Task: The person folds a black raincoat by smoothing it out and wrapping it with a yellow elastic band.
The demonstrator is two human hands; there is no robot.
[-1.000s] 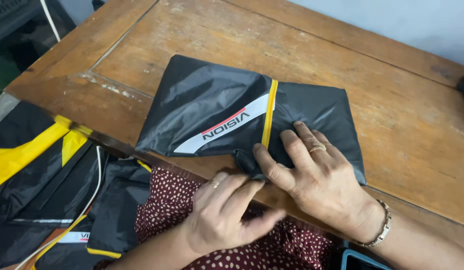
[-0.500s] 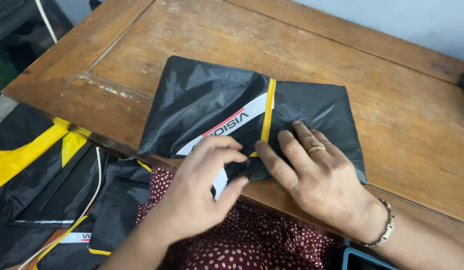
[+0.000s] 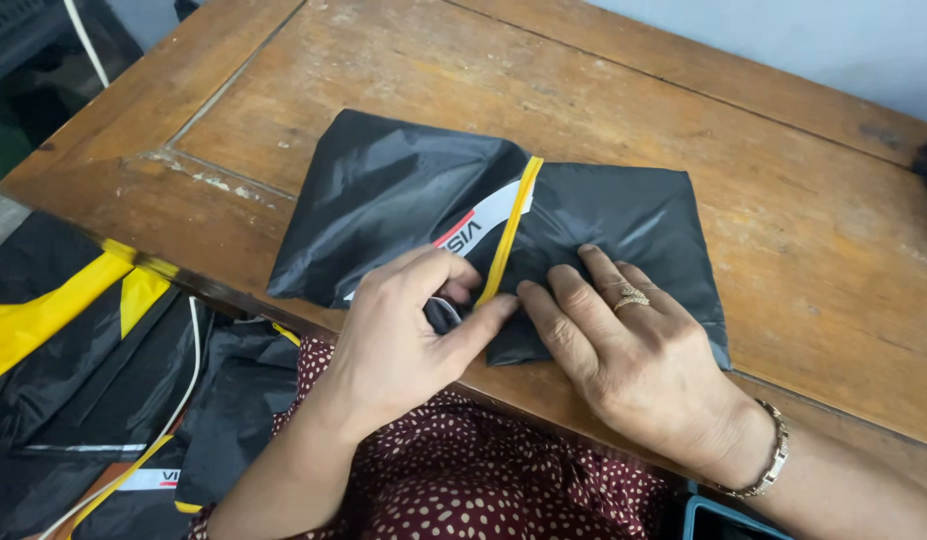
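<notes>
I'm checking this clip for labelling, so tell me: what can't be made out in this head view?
- Near edge of the folded black fabric piece with the yellow stripe: covered by the left hand and right hand.
- Whether the left hand's fingers pinch the fabric: their tips curl out of sight.
- Pile of black and yellow fabric beside the wooden table: cut off by the left and bottom edges.
- Blue-edged object: cut off at the bottom edge.

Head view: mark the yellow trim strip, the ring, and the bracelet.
yellow trim strip (image 3: 514,225), head view, mid-length of the strip on the black fabric.
ring (image 3: 632,298), head view, top of the band on a right-hand finger.
bracelet (image 3: 771,455), head view, links at the right wrist.
</notes>
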